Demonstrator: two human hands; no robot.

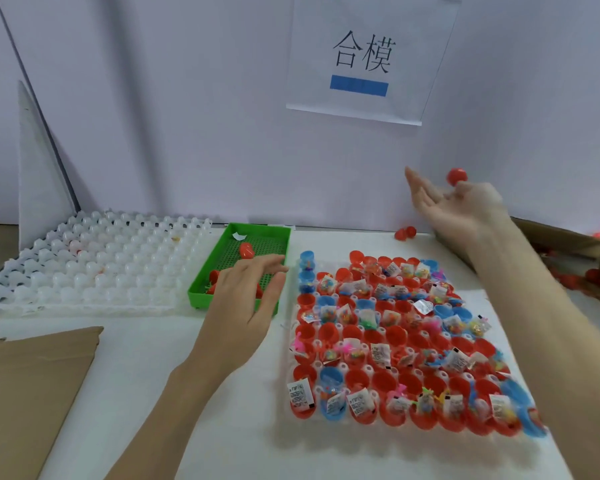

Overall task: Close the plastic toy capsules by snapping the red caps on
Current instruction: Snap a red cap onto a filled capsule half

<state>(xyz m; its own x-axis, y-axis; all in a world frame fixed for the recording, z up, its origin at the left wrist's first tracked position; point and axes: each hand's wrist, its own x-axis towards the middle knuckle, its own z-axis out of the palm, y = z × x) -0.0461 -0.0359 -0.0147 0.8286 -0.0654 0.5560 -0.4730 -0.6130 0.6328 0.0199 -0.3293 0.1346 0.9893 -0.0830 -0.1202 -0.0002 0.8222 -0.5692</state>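
A clear tray [291, 393] on the white table holds several open red and blue capsule halves [392, 344], many with small packaged toys in them. My right hand [454, 209] is raised above the tray's far right corner, palm up and fingers spread. A red cap [457, 176] sits just at the tip of its thumb; no finger curls round it. My left hand [246, 299] hovers flat, fingers straight, over the near right corner of a green tray [257, 233] that holds a few red caps [246, 250].
A white empty moulded tray [94, 265] lies at the left. Two red caps [405, 233] rest by the back wall. Cardboard [25, 393] lies at the near left, and a cardboard box with loose red caps [593, 275] at the right. A paper sign [364, 57] hangs on the wall.
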